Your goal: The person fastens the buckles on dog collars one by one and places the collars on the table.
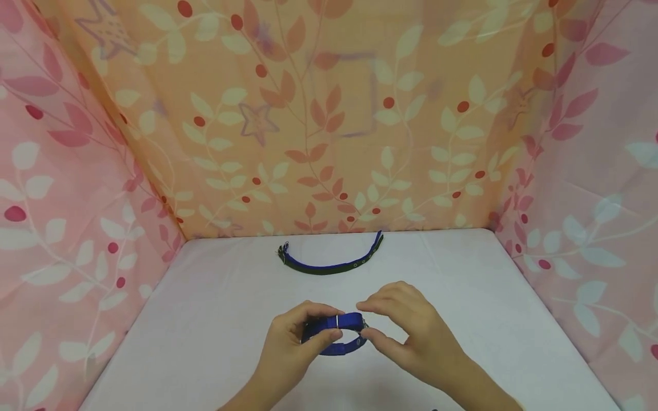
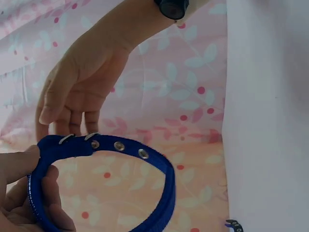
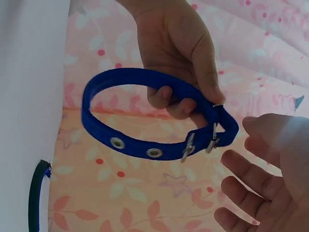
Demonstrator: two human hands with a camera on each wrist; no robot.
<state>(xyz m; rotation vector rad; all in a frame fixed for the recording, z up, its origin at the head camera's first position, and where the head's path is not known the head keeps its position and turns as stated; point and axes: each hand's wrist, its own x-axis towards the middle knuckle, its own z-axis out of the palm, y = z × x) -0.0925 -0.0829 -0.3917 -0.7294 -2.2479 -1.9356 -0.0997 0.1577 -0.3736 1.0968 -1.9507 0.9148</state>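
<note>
A blue dog collar (image 1: pixel 352 321) with metal eyelets and a buckle (image 3: pixel 212 140) is closed into a loop, held up above the table. My left hand (image 1: pixel 295 337) pinches it between thumb and fingers at its left side, near a metal keeper. Beside the buckle end, my right hand (image 1: pixel 413 328) has its thumb and fingers spread apart; the right wrist view shows a small gap between those fingers and the collar. Farther back on the table lies a second collar (image 1: pixel 321 270), dark green outside and blue inside, curved open with its buckle end to the left.
The white table (image 1: pixel 205 319) is enclosed by patterned cloth at the back (image 1: pixel 329 142) and on both sides. A black device (image 2: pixel 171 8) is worn on the right wrist. A small dark object (image 1: pixel 434 409) shows at the bottom edge of the head view.
</note>
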